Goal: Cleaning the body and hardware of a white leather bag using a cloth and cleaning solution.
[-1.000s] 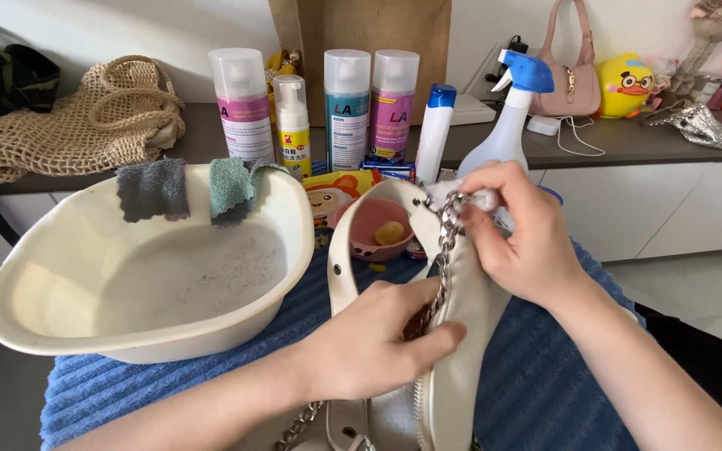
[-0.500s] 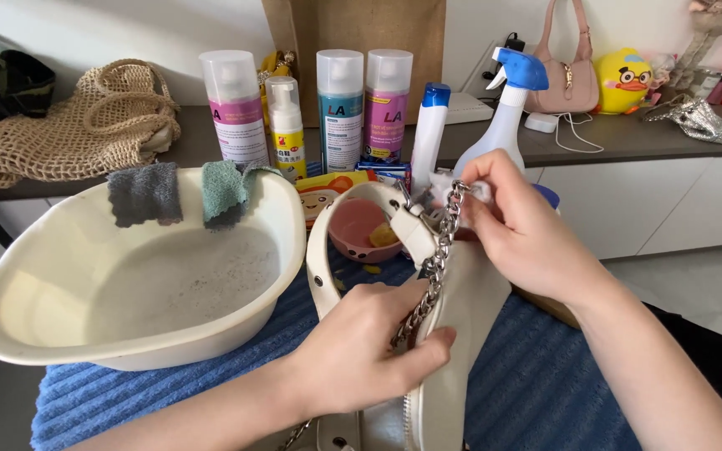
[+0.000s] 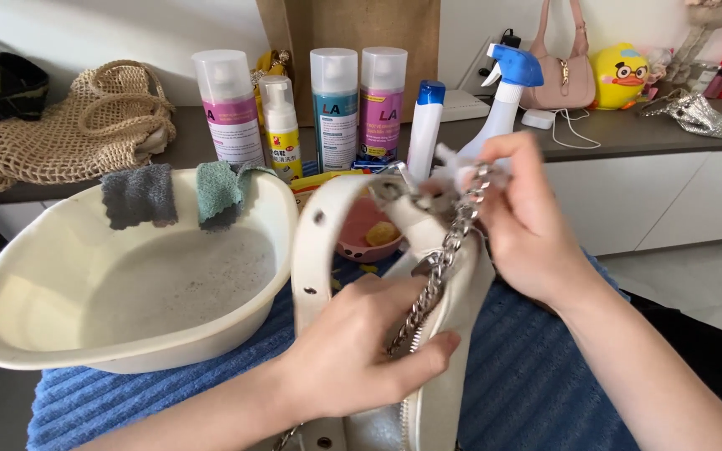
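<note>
A cream leather handbag (image 3: 449,376) stands on edge on a blue ribbed towel (image 3: 528,376), its wide strap (image 3: 309,242) looping up to the left. My left hand (image 3: 361,342) grips the bag's body and pinches the silver chain (image 3: 440,267) against it. My right hand (image 3: 524,221) holds the upper end of the chain with a small white wipe (image 3: 461,171) pressed around the links, just above the bag.
A cream wash basin (image 3: 127,276) with grey and green cloths on its rim sits at the left. Behind are several spray and foam bottles (image 3: 336,108), a blue-topped trigger sprayer (image 3: 503,92), a small pink bowl (image 3: 365,230), a woven net bag (image 3: 77,125) and a pink handbag (image 3: 557,71).
The bag's strap has lifted and swung up to the left. My right hand has moved up along the chain with the wipe; my left hand keeps its grip.
</note>
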